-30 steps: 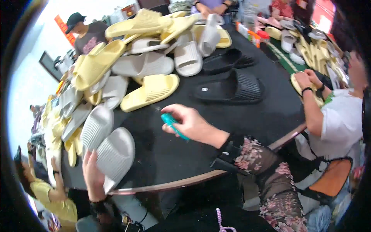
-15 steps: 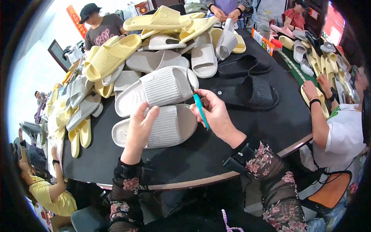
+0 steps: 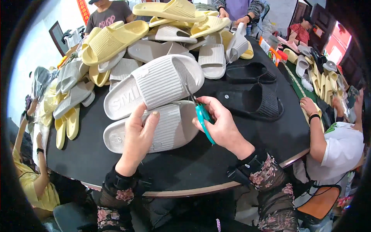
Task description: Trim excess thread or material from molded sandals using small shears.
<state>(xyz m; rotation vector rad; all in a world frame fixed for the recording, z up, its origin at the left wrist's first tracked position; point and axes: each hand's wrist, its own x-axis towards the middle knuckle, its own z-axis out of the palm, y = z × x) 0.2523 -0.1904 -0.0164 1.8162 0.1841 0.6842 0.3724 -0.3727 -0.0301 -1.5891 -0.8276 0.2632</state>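
In my right hand (image 3: 221, 125) is a pair of scissors with teal handles (image 3: 204, 123), its dark blades reaching up to the opening of the upper grey slide sandal (image 3: 162, 83). My left hand (image 3: 138, 133) rests over the lower grey slide sandal (image 3: 166, 127), thumb raised; it appears to grip the sandals' near edges, though most of its fingers are hidden. Both grey sandals lie side by side with ribbed straps, toes to the left. To the right lies a pair of black slides, the nearer black slide (image 3: 255, 102) close to my right hand.
A heap of yellow slides (image 3: 116, 42) and grey slides (image 3: 211, 60) covers the far side of the black table (image 3: 174, 176). A co-worker in white (image 3: 340, 143) sits at the right by another pile; one in yellow (image 3: 34, 185) is at the left. Others stand beyond.
The upper grey sandal has tilted and shifted left. The scissors have turned in my right hand, with more of the teal handles showing. The view has shifted slightly.
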